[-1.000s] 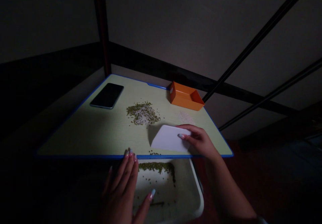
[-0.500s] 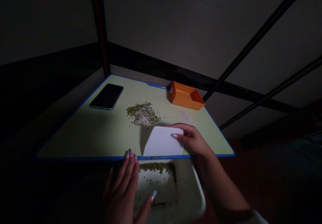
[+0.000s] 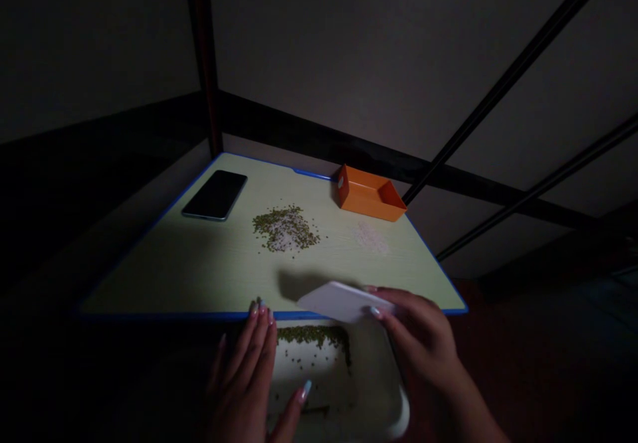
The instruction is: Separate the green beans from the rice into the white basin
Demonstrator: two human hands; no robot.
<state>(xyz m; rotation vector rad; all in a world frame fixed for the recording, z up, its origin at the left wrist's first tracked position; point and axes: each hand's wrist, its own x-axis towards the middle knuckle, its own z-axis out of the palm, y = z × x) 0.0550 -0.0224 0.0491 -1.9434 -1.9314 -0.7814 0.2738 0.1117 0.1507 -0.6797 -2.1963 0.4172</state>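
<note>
My right hand point(image 3: 423, 333) pinches a flat white scraper-like card point(image 3: 339, 300) between thumb and fingers. The card is tilted over the front edge of the pale green tabletop point(image 3: 234, 270), above a white tub point(image 3: 401, 400). Small green beans point(image 3: 312, 334) lie in the tub, mostly along its far side. My left hand point(image 3: 249, 376) is open, its fingers stretched out with their tips at the table's blue edge and its thumb spread over the tub. Farther back on the tabletop lies a pile of green beans mixed with white grains point(image 3: 285, 229).
A smaller patch of white grains point(image 3: 371, 238) lies at the right of the tabletop. Behind it stands an orange open box point(image 3: 371, 197) by the back edge. A phone point(image 3: 215, 195) rests at the back left. Walls rise behind the table.
My right hand has brought the card toward me and to the right, off the tabletop, and tipped it flatter. My left hand has stayed almost in place.
</note>
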